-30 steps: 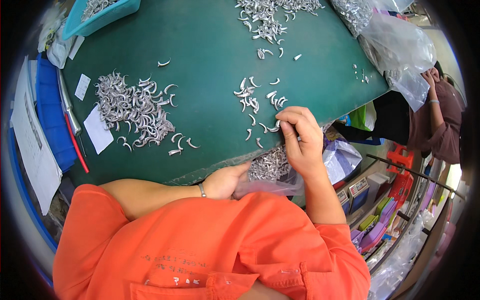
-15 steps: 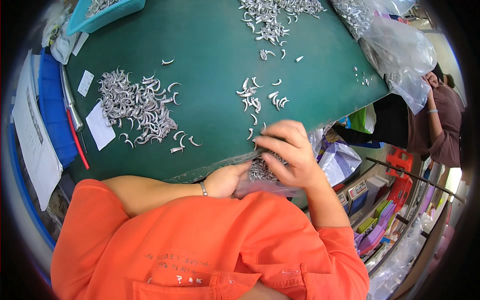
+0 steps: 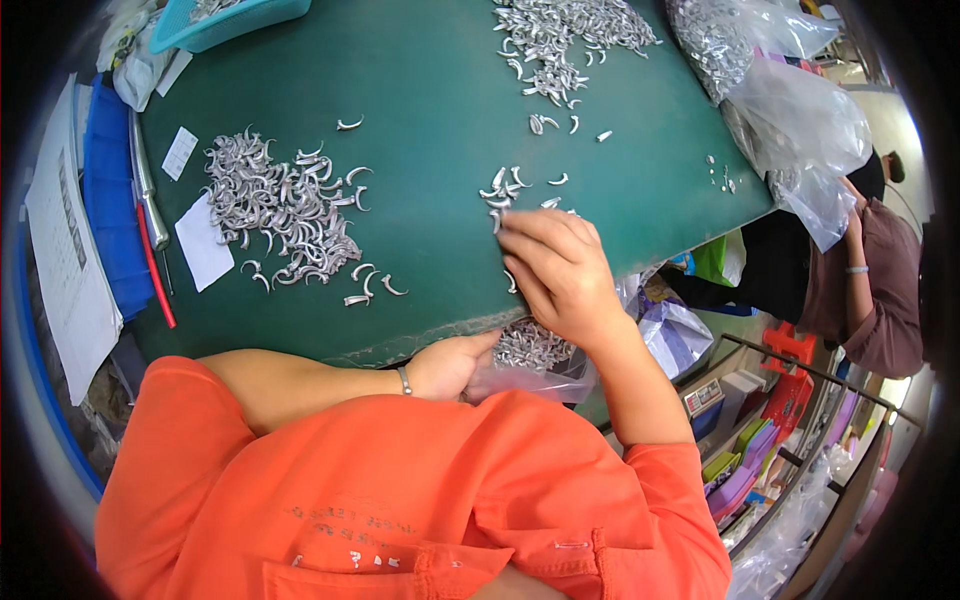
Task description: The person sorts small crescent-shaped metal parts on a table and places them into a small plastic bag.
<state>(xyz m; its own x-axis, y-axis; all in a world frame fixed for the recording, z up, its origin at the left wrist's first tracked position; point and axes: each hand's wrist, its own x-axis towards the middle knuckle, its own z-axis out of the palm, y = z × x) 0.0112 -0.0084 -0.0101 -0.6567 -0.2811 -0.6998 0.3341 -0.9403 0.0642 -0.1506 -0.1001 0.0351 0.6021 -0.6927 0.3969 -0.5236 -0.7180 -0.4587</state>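
Note:
My left hand (image 3: 450, 367) is closed on a clear plastic bag (image 3: 537, 384) just below the table's near edge. Many small curved, claw-like silver metal pieces (image 3: 530, 346) fill the bag's mouth. My right hand (image 3: 565, 270) is over the table beyond the bag, fingers stretched out and slightly blurred. Its fingertips touch a small loose group of the metal pieces (image 3: 497, 186), partly hidden under the hand. One curved piece (image 3: 511, 282) lies by itself near the thumb.
A large heap of metal pieces (image 3: 285, 205) lies on the green table (image 3: 420, 150) at left; another heap (image 3: 570, 30) is at the far side. A turquoise basket (image 3: 225, 30), blue tray (image 3: 115, 200) and filled plastic bags (image 3: 800, 110) border it. Someone in brown (image 3: 885, 285) stands at right.
My right hand has moved from above the bag's mouth, away from me, to the loose pieces on the table. My left hand stays at the bag. The view has shifted slightly.

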